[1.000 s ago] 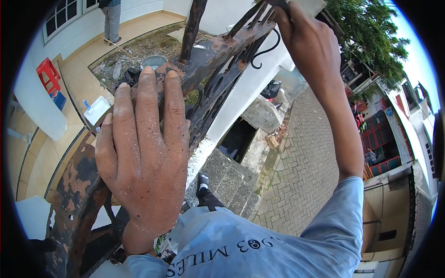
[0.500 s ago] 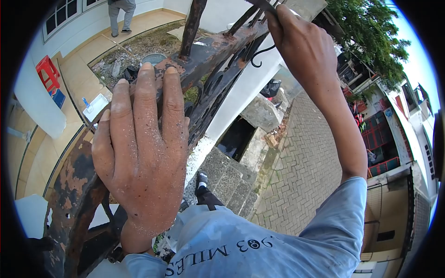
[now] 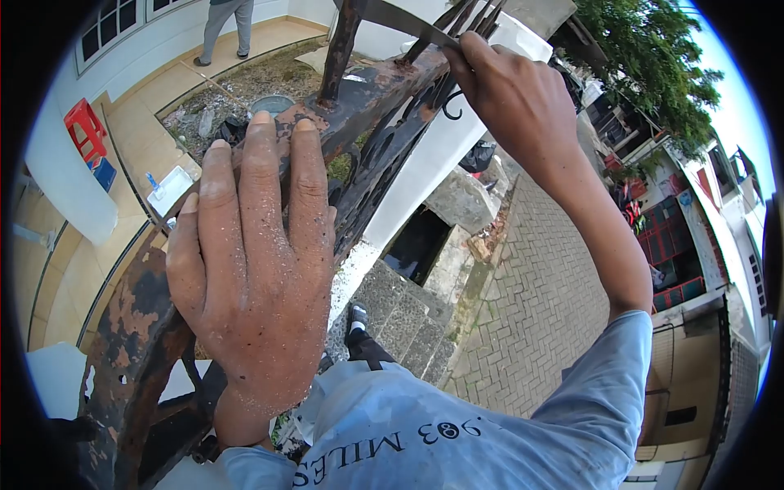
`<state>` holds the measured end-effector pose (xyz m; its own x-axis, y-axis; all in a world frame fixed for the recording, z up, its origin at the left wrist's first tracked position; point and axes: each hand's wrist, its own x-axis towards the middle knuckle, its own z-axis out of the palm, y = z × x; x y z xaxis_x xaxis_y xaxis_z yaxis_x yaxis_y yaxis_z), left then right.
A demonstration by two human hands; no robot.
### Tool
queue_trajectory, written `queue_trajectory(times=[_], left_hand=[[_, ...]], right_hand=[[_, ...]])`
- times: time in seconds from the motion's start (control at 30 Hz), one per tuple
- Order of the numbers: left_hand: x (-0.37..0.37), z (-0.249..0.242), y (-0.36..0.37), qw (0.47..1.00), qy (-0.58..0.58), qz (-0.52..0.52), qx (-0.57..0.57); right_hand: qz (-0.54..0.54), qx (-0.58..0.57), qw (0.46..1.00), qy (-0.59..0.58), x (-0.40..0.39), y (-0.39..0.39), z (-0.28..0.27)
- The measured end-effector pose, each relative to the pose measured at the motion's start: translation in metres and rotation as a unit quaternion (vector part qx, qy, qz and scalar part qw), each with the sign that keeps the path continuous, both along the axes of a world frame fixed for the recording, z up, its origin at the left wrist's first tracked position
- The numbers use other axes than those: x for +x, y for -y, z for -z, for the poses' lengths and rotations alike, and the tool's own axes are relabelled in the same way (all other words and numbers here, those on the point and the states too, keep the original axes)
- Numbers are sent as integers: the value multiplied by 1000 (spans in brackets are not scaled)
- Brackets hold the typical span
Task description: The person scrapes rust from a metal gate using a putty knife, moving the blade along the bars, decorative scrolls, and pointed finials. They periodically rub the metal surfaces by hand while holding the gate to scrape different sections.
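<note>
My left hand (image 3: 265,245), dusted with pale specks, lies flat on a rusty metal railing (image 3: 135,314) with peeling dark paint. Its fingers are stretched out, with the tips at a bare brown patch near an upright bar (image 3: 339,57). Higher up and to the right, my right hand (image 3: 523,102) is closed on the end of a dark, flat, blade-like strip (image 3: 400,20). The strip runs up and left, past the upright bar and above the rail. More spiked bars and a curled black scroll (image 3: 453,106) are close to that hand.
Beneath the railing runs a white wall (image 3: 384,216), with a dark drain opening (image 3: 416,241) and brick paving (image 3: 523,302) below. Across the yard are a red stool (image 3: 84,131), a white tray (image 3: 171,189), a round basin (image 3: 272,104) and a person's legs (image 3: 229,28).
My right hand has moved slightly down and left, and more of the strip shows across the bars. My left hand stays on the railing. The person in the background has stepped right.
</note>
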<state>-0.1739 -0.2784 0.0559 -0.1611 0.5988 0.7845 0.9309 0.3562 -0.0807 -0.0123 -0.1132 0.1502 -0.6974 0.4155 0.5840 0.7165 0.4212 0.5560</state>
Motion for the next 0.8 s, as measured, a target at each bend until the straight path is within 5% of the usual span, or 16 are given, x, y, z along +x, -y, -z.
queue_trajectory(times=[0.1,0.2,0.33,0.43,0.53,0.6,0.73,0.8], left_hand=[[0,3,1,1000,-17,-7,-8],[-3,0,1,999,-39,-14,-11],[-2,4,1,1000,-23,-7,-9],[-3,2,-1,999,-44,-22,-10],[-2,3,0,999,-44,-23,-13],[-3,2,0,998,-50,-28,-10],[-3,0,-1,998,-51,-24,-6],[-2,0,1,998,-49,-28,-6]], right_hand=[[-98,62,987,-115,8,-5,-22],[5,21,1000,-12,0,1,3],[-61,65,990,-111,3,2,-23],[16,21,1000,-7,0,2,-5],[-86,68,987,-115,4,-1,-28],[15,25,999,-15,-3,1,-5],[-75,52,990,-103,5,-1,-23],[-14,11,999,-50,2,-3,-4]])
